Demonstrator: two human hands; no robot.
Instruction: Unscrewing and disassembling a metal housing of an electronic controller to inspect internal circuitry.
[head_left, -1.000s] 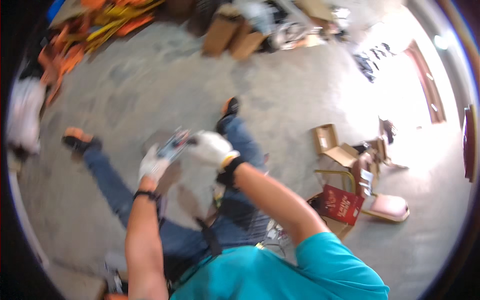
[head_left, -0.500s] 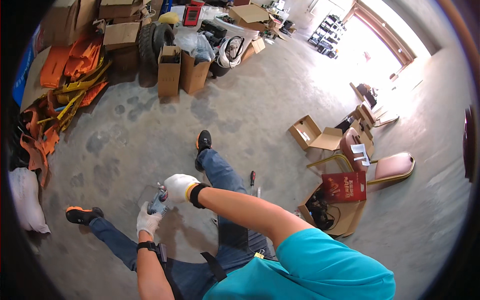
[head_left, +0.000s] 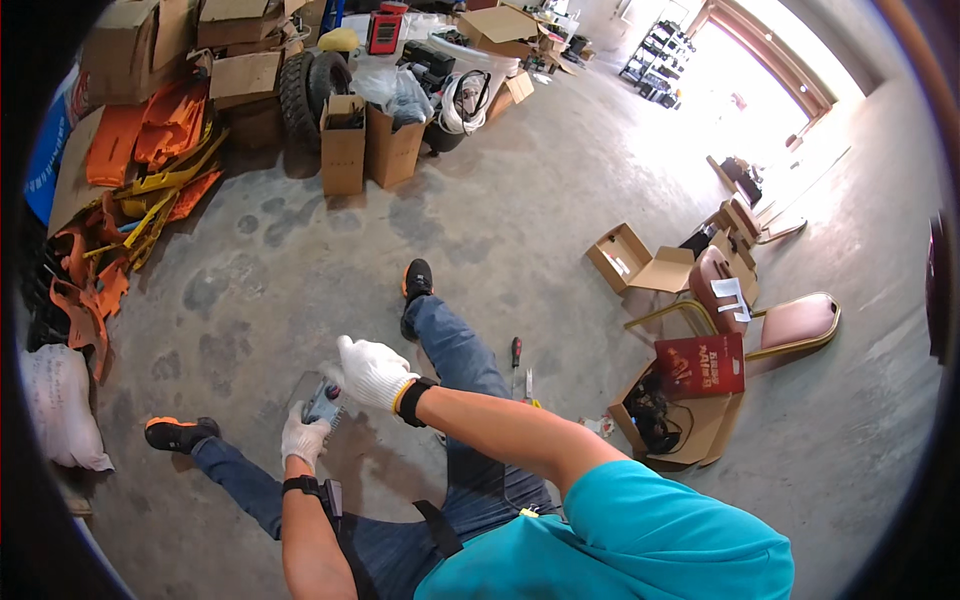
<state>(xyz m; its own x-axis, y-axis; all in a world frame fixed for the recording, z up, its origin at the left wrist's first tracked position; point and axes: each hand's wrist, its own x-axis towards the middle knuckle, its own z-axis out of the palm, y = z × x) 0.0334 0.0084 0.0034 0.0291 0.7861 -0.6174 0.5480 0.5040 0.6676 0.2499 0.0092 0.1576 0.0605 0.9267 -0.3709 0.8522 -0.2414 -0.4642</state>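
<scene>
My left hand [head_left: 304, 437], in a white knit glove, grips a grey-blue ribbed part [head_left: 322, 406] low over the floor between my legs. A thin see-through sheet or plate [head_left: 303, 388] shows on the far side of that part. Just above and to its right is my right hand [head_left: 376, 374], also gloved. Its fingers are curled closed next to the part's upper end; whatever they hold is hidden. A red-and-black screwdriver [head_left: 516, 352] lies on the floor beyond my right thigh, with a metal tool [head_left: 528, 384] beside it.
An open carton with cables [head_left: 655, 425] and a red box [head_left: 700, 367] stand at the right, by a pink padded chair [head_left: 795, 325]. Orange and yellow plastic panels [head_left: 165, 135] pile up at the far left above a white sack [head_left: 65, 410]. Cartons [head_left: 343, 160] and tires [head_left: 298, 100] are at the back.
My right hand has lifted slightly up from the part and turned, its fingers now pointing upward. The left hand keeps its grip on the part. The whole view has shifted a little.
</scene>
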